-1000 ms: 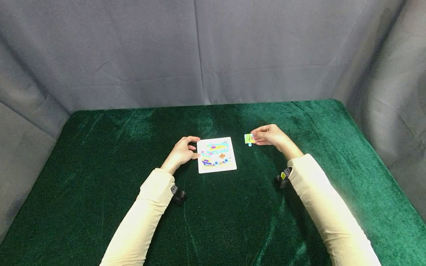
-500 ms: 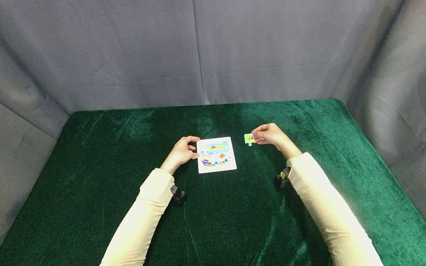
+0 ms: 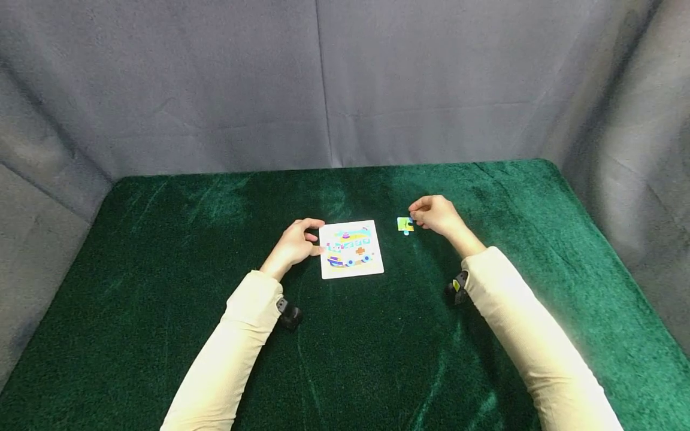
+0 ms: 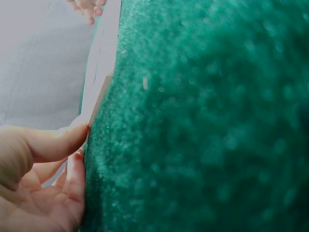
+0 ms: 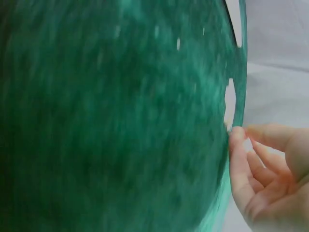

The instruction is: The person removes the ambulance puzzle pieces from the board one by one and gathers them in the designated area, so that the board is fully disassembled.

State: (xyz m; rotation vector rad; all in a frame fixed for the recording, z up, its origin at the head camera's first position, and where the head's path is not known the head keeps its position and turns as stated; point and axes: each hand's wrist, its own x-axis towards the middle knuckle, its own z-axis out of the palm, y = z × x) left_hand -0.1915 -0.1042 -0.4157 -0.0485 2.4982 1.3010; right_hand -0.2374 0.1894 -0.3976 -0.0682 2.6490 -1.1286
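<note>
A square white puzzle board [image 3: 352,273] printed with a colourful vehicle lies on the table in the head view. At its left edge, my left hand [image 3: 295,244] touches the upper left corner with the index finger and the side with the thumb. The left wrist view has that thumb [image 4: 60,143] right at the board's pale edge [image 4: 100,99]. To the right of the board is a small green, yellow and blue jigsaw piece [image 3: 404,224] with a knob toward me. My right hand [image 3: 435,214] pinches its upper right corner between thumb and index fingertips, also seen in the right wrist view.
Dark green velvety cloth [image 3: 356,347] covers the table. Behind it hangs a grey curtain [image 3: 242,90], which continues along both sides. Each cream sleeve carries a small black wrist camera, such as the left camera [image 3: 290,316].
My right hand has shifted slightly back, its fingertips sliding from the jigsaw piece's right side to its upper right corner, so more of the piece shows. The left hand and board stay still.
</note>
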